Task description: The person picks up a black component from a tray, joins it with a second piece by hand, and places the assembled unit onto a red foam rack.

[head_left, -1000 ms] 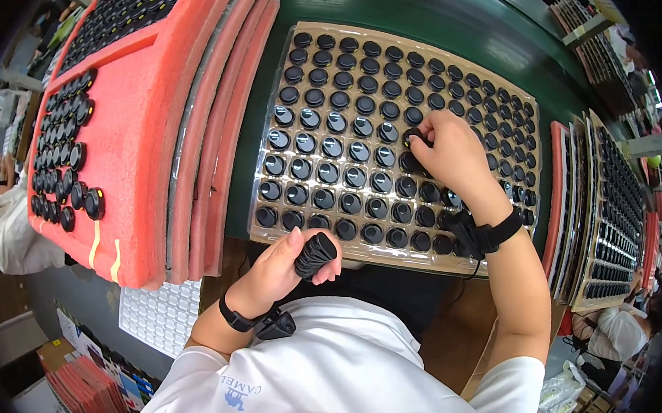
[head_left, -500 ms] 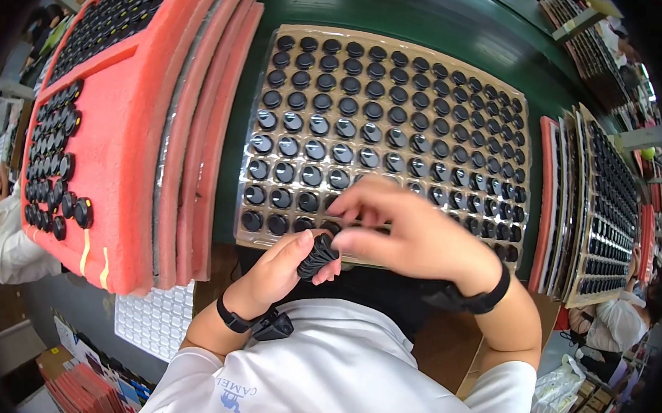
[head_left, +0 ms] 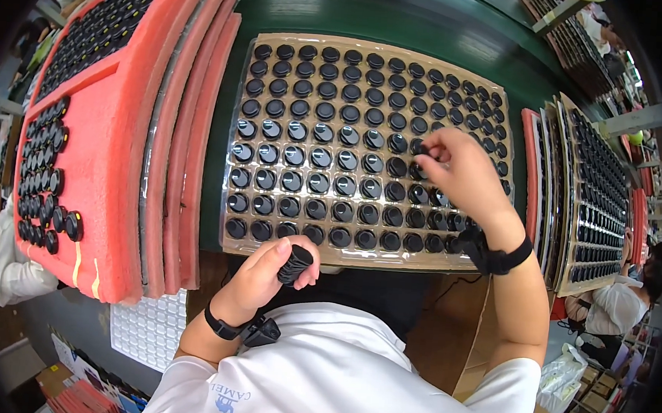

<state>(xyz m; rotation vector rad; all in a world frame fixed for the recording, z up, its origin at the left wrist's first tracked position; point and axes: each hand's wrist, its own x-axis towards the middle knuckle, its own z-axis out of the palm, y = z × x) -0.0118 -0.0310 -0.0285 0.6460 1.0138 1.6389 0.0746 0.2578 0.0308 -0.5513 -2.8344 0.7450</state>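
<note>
My left hand [head_left: 258, 277] is closed round a short stack of thin, black, round pieces [head_left: 294, 267], held just off the tray's near edge. Over the right half of the tray, my right hand [head_left: 465, 174] pinches a small black disc [head_left: 425, 149] between thumb and fingers. Its fingers partly hide the disc and the pieces beneath. Below lies a clear plastic tray on brown board [head_left: 312, 257], filled with rows of round black caps [head_left: 297, 132]. Caps in the middle and near rows on the left look glossier than those at the back.
Red foam blocks [head_left: 127, 215] holding black parts are stacked at my left. More trays of caps [head_left: 604, 202] stand at the right. The tray rests on a green worktop [head_left: 375, 14]. A white celled tray [head_left: 150, 328] sits lower left, and other people are at both sides.
My right hand has moved from beside the stack to the right and away from me, over the tray. My left hand keeps the stack, slightly lower and left in view.
</note>
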